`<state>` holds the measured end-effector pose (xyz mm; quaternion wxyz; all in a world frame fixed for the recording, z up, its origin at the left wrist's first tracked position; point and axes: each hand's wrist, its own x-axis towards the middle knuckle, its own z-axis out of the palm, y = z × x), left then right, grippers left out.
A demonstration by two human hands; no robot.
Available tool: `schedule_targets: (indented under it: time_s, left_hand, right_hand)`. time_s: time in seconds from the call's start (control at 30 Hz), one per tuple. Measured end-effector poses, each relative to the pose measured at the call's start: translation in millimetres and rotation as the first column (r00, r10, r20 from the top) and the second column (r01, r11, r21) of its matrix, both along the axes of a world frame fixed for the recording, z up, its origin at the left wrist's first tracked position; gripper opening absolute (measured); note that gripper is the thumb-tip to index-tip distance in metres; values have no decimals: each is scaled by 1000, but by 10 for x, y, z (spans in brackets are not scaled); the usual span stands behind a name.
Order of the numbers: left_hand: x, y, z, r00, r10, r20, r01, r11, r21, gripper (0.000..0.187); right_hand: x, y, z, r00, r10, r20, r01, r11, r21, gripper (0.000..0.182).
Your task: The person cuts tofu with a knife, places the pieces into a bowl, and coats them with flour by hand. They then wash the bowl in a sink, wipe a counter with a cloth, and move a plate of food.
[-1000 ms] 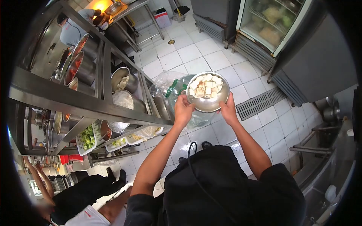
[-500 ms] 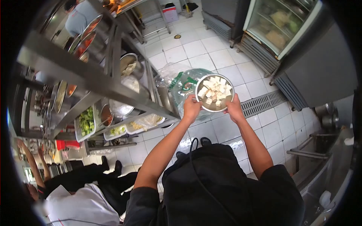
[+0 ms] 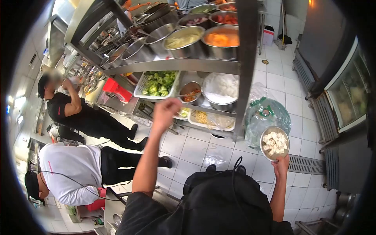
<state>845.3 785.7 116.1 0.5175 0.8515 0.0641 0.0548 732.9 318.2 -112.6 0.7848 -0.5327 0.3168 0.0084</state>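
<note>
My right hand (image 3: pixel 281 166) grips the rim of a round metal bowl (image 3: pixel 263 154) on its near side. White tofu-like cubes (image 3: pixel 275 143) lie in the bowl, which is held out to the right above the floor. My left hand (image 3: pixel 166 113) is raised by the shelf rack, slightly blurred, with its fingers loosely apart and nothing visible in them. Just beyond it are a white basket of broccoli (image 3: pixel 159 81) and a small metal pot with red-brown food (image 3: pixel 191 93). A tray of pale yellow food (image 3: pixel 201 117) sits lower, to the right of this hand.
Metal pots of cut vegetables (image 3: pixel 222 38) stand on the upper shelf of the rack (image 3: pixel 247 70). A clear plastic bag (image 3: pixel 270 113) stands behind the bowl. Two people, one in a white shirt (image 3: pixel 70 168) and one in black (image 3: pixel 64 107), are at the left. Fridges line the right.
My left hand has let go of the bowl and moved left to the rack. The right hand alone now holds the bowl. The view has turned left, showing more of the shelves and people.
</note>
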Motion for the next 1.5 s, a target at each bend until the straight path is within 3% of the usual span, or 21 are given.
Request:
schedule_targets:
  time_s: [0.03,0.1,0.2,0.3,0.4,0.5,0.57,0.63,0.67,0.73,0.77,0.8,0.9,0.93,1.0,1.1,1.17,1.3,1.4,1.43,1.5]
  left_hand:
    - [98,312,134,989,86,124,-76,994,-82,13]
    - [381,931,261,945,188,268,-199,980,15,12]
    - [633,1513,236,941,226,254,-280,938,203,12]
    - [428,1567,671,964,147,224,-145,989,-24,11]
    - [384,1891,1246,891,95,444,-163,980,117,11]
    - [899,2415,1734,789,167,591,-387,883,267,19]
    - [1270,2750,1937,798,180,575,-530,662,529,24]
    - [1756,3220,1977,872,209,443,-484,500,718,24]
    - [1942,3407,1982,902,221,371,-431,412,803,23]
    - [2231,3523,1981,978,208,-8,-29,174,984,22]
    - [2366,3631,1934,971,223,-86,31,239,970,22]
    - [2482,3813,1845,997,80,-10,10,6,1000,23]
    - [2812,4347,1646,997,-76,-14,13,-13,1000,28]
    - [3011,4436,1631,991,-14,-135,130,-173,976,24]
    - [2763,4206,1786,963,84,-255,262,-86,961,31]
    - [2760,4097,1798,959,216,-186,229,-191,955,27]
    - [3259,4475,1718,893,403,-202,247,-61,967,29]
    - [3425,4883,1481,994,73,-79,83,-66,994,29]
    - [3235,4762,1671,998,61,-13,-16,457,889,28]
    - [2815,4355,1902,988,124,-87,-29,719,694,26]
    - [2233,3958,2115,989,15,148,-67,933,353,22]
  right_hand:
    - [-19,139,34,1000,-21,-4,21,1000,10,49]
    - [-106,392,114,999,-41,8,41,999,29,47]
    - [-254,695,152,999,-9,45,6,998,64,45]
    - [-474,1016,109,990,-138,-5,139,990,38,48]
    - [-752,1220,75,978,-207,-21,208,976,64,48]
    - [-981,1343,123,974,-224,-29,225,973,42,46]
    - [-1026,1436,223,966,-253,-47,253,967,-12,47]
    - [-1119,1510,292,962,-268,-56,266,963,-46,47]
    - [-1134,1547,348,960,-277,-52,274,960,-54,47]
    - [-1169,1534,340,961,-275,-15,274,961,-45,47]
    - [-1212,1497,300,964,-267,14,267,963,-28,46]
    - [-1160,1556,445,968,-250,25,251,966,-67,44]
    - [-1137,1567,554,948,-314,-44,305,942,-140,43]
    - [-1177,1505,514,955,-288,-70,276,950,-145,41]
    - [-1156,1526,525,940,-339,-34,332,935,-128,44]
    - [-1120,1556,630,944,-326,-50,318,939,-130,44]
    - [-1108,1562,630,936,-350,-41,344,932,-117,44]
    - [-1116,1545,663,943,-329,-45,322,939,-122,43]
    - [-1080,1479,601,951,-301,-63,294,950,-109,42]
    - [-1027,1478,601,949,-314,-35,310,947,-83,45]
    - [-948,1431,545,958,-277,-69,269,957,-107,43]
